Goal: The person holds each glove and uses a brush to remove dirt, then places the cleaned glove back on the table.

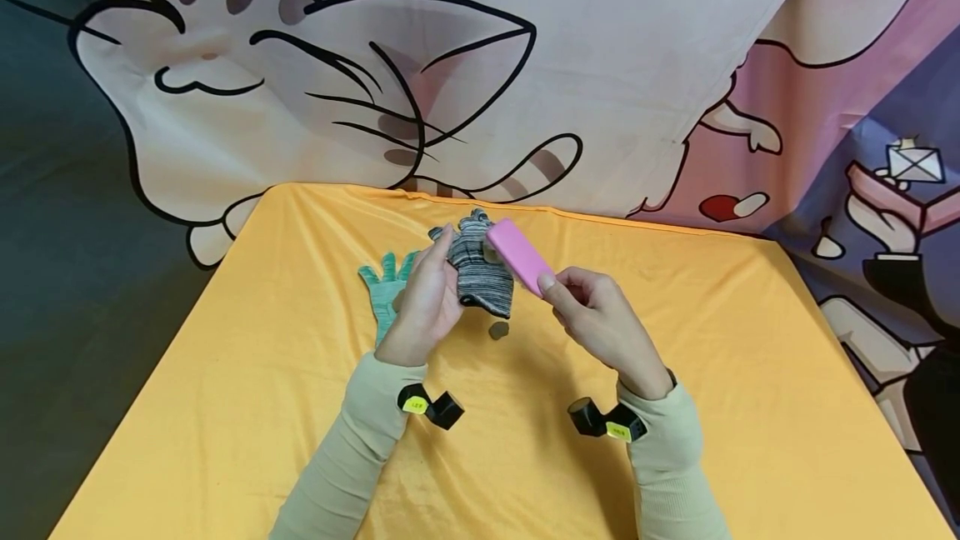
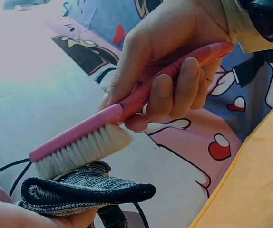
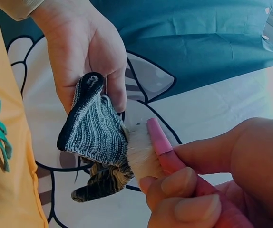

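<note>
Cartoon-cat backdrop (image 1: 615, 23) fills everything up at 12, with a yellow cloth (image 1: 225, 373) spread from its foot down to 6. Using the grey glove as the middle of the dial from here on.

Left hand (image 1: 427, 294) is at 8 and holds that grey glove (image 1: 480, 282), with most of its fingers hidden behind the knit, so I can't tell exactly how they curl. My guess is it's held up off the cloth so the palm backs the fabric and it doesn't skid around. Cuff (image 2: 131, 192) hangs toward 6, glove fingers toward 12.

Right hand (image 1: 603, 315) is out at 4, thumb and fingers wrapped round the handle of a pink brush (image 1: 517, 257). Gripping it that far back probably keeps the knuckles off the glove. Brush tip aims at 10 or 11, and the white bristles (image 2: 79, 149) face the knit; looks like they're touching.

Green glove (image 1: 386, 298) lies on the cloth between 8 and 9, partly behind the left hand, maybe parked there to stay out of the way.

Tiniest item: a brown bit (image 1: 498, 330) between 5 and 6, no clue what it is.
</note>
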Motion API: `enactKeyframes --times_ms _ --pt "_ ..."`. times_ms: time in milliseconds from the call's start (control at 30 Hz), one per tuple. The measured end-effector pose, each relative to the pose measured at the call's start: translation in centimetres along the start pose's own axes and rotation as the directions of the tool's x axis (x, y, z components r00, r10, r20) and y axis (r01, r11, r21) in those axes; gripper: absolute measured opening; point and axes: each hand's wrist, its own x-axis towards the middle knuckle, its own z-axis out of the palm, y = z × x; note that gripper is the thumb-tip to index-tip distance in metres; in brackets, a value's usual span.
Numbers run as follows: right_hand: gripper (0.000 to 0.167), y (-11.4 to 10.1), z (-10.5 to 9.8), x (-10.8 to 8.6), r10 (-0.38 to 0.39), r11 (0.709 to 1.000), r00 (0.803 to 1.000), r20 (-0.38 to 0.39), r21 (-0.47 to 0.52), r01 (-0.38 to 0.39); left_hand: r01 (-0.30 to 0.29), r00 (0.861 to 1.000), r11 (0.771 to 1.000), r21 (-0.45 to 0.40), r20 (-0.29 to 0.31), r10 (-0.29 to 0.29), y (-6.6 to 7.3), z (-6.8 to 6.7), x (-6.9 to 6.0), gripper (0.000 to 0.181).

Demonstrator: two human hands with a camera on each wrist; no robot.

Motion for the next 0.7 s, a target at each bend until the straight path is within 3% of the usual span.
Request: enactKeyframes --times_ms 133,433,700 --pt "0.035 0.6 -0.1 0.1 -0.006 1.000 1.000 0.002 -0.008 0.006 0.014 1.000 1.000 0.015 -0.027 -0.014 0.1 0.0 0.1 0.066" --pt "0.035 0.6 -0.3 0.1 -0.008 1.000 1.000 0.009 -0.021 0.008 0.024 1.000 0.999 0.023 -0.009 -0.024 0.2 -0.2 -0.1 0.060" --pt "0.024 -2.3 -0.5 -1.0 -0.007 1.000 1.000 0.005 -0.030 0.007 0.008 1.000 1.000 0.024 0.011 -0.008 0.3 -0.3 -0.2 0.053"
